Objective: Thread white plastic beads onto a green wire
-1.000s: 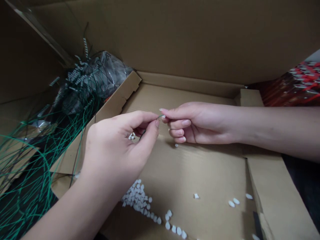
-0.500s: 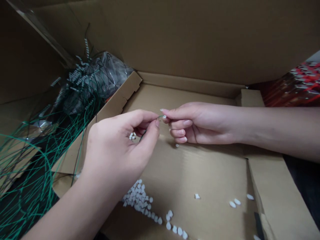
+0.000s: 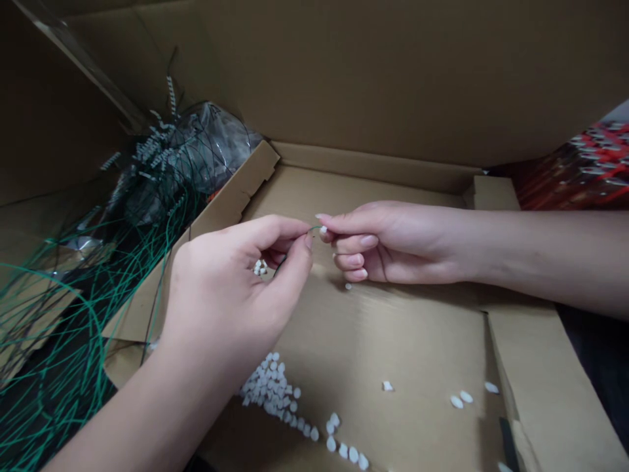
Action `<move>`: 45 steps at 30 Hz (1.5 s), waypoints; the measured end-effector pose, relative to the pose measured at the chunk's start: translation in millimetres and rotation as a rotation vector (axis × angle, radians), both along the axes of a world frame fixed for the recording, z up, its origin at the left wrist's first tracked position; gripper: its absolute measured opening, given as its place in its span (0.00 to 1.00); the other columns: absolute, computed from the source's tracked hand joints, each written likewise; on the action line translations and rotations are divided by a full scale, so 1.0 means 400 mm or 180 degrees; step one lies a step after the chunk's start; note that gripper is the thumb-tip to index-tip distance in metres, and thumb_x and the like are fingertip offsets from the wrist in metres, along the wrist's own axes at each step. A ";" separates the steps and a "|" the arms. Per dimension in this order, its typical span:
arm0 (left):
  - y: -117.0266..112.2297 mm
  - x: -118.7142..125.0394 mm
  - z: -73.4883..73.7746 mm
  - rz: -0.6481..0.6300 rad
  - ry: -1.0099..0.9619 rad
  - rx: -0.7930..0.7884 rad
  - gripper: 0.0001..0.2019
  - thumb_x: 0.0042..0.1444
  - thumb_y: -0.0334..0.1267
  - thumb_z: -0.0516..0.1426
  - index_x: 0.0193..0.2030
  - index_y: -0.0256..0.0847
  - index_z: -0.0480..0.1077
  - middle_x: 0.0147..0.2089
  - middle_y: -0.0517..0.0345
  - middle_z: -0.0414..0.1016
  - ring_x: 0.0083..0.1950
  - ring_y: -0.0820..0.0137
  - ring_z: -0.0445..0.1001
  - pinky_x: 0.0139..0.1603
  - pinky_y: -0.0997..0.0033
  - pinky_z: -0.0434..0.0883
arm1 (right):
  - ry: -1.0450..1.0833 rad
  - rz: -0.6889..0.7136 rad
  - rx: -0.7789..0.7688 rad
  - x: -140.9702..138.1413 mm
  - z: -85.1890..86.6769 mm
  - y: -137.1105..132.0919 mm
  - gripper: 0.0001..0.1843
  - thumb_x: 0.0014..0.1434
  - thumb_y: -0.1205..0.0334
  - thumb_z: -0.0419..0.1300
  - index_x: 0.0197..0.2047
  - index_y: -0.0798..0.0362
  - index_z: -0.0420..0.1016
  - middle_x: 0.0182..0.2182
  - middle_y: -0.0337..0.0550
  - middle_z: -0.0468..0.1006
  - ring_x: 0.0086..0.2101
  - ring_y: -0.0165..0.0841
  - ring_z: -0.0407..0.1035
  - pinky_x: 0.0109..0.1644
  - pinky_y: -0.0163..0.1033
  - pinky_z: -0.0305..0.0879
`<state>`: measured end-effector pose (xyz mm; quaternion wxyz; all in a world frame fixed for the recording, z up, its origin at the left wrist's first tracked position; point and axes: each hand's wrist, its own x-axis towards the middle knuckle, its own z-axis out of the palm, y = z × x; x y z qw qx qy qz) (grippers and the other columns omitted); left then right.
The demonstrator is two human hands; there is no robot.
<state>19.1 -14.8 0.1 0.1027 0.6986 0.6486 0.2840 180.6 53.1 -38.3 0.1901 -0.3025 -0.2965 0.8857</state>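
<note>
My left hand (image 3: 240, 275) pinches a thin green wire (image 3: 316, 227) between thumb and forefinger, with a short end poking out to the right. Facing it, my right hand (image 3: 373, 239) holds a tiny white piece (image 3: 323, 230) at the tips of its thumb and forefinger. The wire's end meets that piece; whether it passes through cannot be seen. Both hands hover above a shallow cardboard tray (image 3: 407, 341). Small white pieces (image 3: 270, 387) are heaped below my left wrist, and a few more (image 3: 261, 267) show behind my left palm.
Many green wires (image 3: 88, 301) spread at the left, with white pieces threaded on some (image 3: 157, 147). Clear plastic bags (image 3: 216, 141) lie beside them. Red and white items (image 3: 599, 157) stand at the right. A tall cardboard wall (image 3: 344, 78) rises behind the tray.
Almost nothing differs. My fingertips have shifted very slightly, and the white piece in my right fingers shows a little more.
</note>
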 end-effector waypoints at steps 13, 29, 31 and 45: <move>0.003 -0.002 -0.007 -0.0074 -0.0078 -0.0076 0.06 0.56 0.35 0.60 0.35 0.43 0.79 0.27 0.68 0.77 0.25 0.78 0.67 0.32 0.79 0.64 | 0.0025 0.0021 -0.0114 -0.001 -0.003 0.002 0.08 0.61 0.67 0.59 0.33 0.58 0.64 0.14 0.28 0.50 0.20 0.21 0.53 0.26 0.28 0.61; 0.006 -0.013 -0.018 -0.0316 0.0064 0.0132 0.05 0.56 0.34 0.60 0.34 0.44 0.79 0.28 0.68 0.79 0.25 0.79 0.70 0.29 0.78 0.63 | 0.0023 0.0043 -0.0141 0.001 -0.002 0.005 0.09 0.62 0.65 0.59 0.32 0.58 0.63 0.14 0.27 0.50 0.20 0.21 0.52 0.26 0.29 0.60; 0.008 -0.017 -0.019 -0.0370 0.0109 0.0147 0.05 0.56 0.35 0.60 0.34 0.44 0.79 0.28 0.68 0.78 0.25 0.78 0.70 0.28 0.78 0.63 | 0.0046 0.0053 -0.0161 0.002 -0.003 0.005 0.10 0.63 0.64 0.59 0.32 0.58 0.63 0.14 0.27 0.50 0.20 0.21 0.52 0.27 0.29 0.60; 0.000 -0.001 0.000 -0.0066 0.0088 -0.0177 0.06 0.56 0.38 0.59 0.33 0.44 0.78 0.27 0.63 0.78 0.26 0.73 0.69 0.30 0.74 0.63 | -0.0061 0.0000 -0.0029 0.000 0.000 0.001 0.11 0.60 0.62 0.62 0.32 0.57 0.64 0.15 0.28 0.49 0.21 0.21 0.49 0.27 0.29 0.58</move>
